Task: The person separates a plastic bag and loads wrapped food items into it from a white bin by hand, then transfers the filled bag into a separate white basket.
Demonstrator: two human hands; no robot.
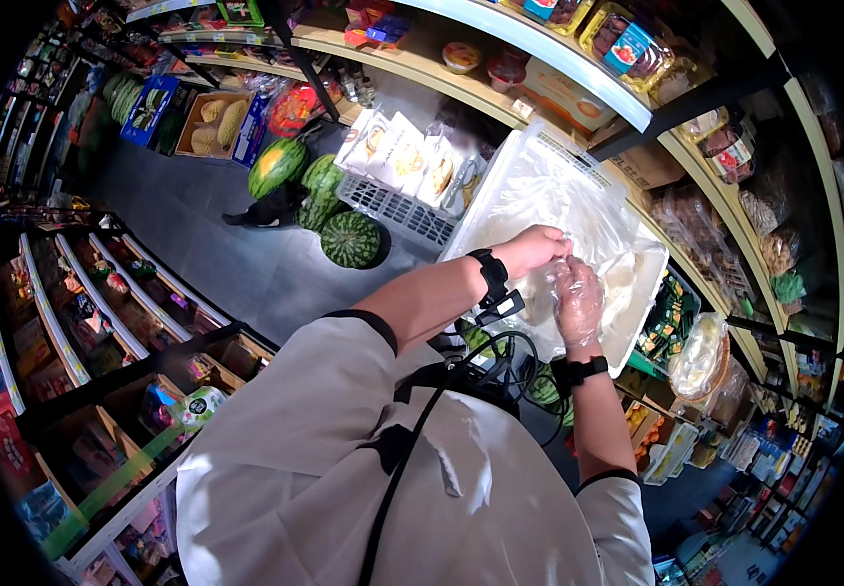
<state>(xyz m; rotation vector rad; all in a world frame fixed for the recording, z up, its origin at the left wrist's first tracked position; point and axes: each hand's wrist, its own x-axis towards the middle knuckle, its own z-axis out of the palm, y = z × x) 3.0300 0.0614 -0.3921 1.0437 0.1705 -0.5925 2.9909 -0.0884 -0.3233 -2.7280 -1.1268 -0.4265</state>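
My left hand point(535, 249), bare, has its fingers closed on the edge of a thin clear plastic bag at its fingertips. Beside it my right hand point(579, 297) wears a clear disposable plastic glove, its fingertips close to the left ones; whether it grips the film is unclear. Both hands are over a white plastic crate point(630, 340) lined with clear plastic sheeting point(539, 183). Pale, whitish contents lie under the film, too blurred to name. Black bands with small devices are on both wrists, and a black cable runs down my front.
Left of the crate, a grey basket point(400, 212) holds printed white bags. Several watermelons point(350, 239) lie on the floor near a black and white cat point(264, 211). A carton point(211, 124) holds netted yellowish melons. Shelves of packaged goods point(627, 51) curve behind; snack racks point(99, 308) stand left.
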